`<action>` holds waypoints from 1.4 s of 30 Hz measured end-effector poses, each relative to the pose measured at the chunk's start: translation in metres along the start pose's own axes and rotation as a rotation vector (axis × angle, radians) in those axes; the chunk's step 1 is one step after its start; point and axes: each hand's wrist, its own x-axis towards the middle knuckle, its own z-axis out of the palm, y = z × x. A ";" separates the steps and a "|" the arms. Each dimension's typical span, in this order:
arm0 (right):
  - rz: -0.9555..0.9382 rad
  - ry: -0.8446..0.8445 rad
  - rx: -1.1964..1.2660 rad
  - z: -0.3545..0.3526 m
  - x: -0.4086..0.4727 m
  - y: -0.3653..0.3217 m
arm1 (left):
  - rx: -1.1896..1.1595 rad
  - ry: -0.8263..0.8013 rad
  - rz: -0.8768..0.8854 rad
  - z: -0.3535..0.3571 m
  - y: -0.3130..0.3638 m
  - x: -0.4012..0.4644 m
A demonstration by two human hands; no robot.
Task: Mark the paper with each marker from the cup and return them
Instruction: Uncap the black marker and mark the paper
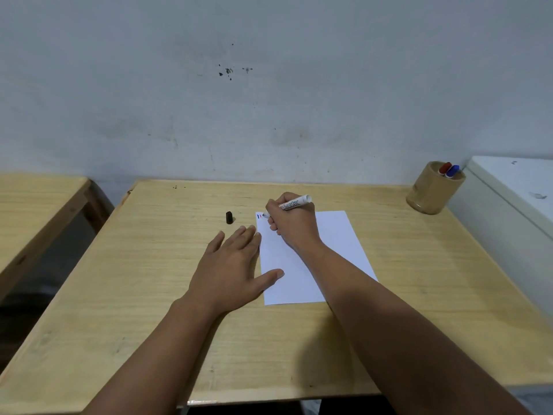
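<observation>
Two short marks, blue and red, sit at the paper's [302, 259] far-left corner. Right hand [291, 221] fingers curl tight around an uncapped white marker [291, 204]; left hand [232, 265] lies flat, fingers spread, thumb on the paper's left edge.

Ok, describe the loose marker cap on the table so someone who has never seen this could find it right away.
Start at the white paper in the middle of the wooden table. Just left of its far left corner, beyond the fingertips of the flat left hand, lies the black cap. It is the only small dark thing on the bare wood, apart from the paper.
</observation>
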 end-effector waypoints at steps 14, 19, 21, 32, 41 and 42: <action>-0.034 -0.008 -0.065 0.003 0.003 0.002 | -0.013 0.004 0.005 -0.001 0.001 0.000; -0.024 -0.002 -0.061 0.001 0.001 0.001 | -0.015 0.018 0.010 -0.001 0.001 -0.001; -0.030 -0.003 0.021 -0.001 0.001 0.000 | -0.009 0.016 0.014 -0.001 0.001 -0.001; -0.010 -0.053 0.294 -0.041 -0.016 -0.049 | -0.179 0.283 -0.333 -0.023 -0.029 0.044; -0.020 -0.128 0.241 -0.098 -0.053 -0.056 | -1.005 0.303 -0.563 -0.055 -0.014 0.057; -0.025 -0.153 0.244 -0.103 -0.058 -0.057 | -1.173 0.284 -0.585 -0.066 -0.006 0.058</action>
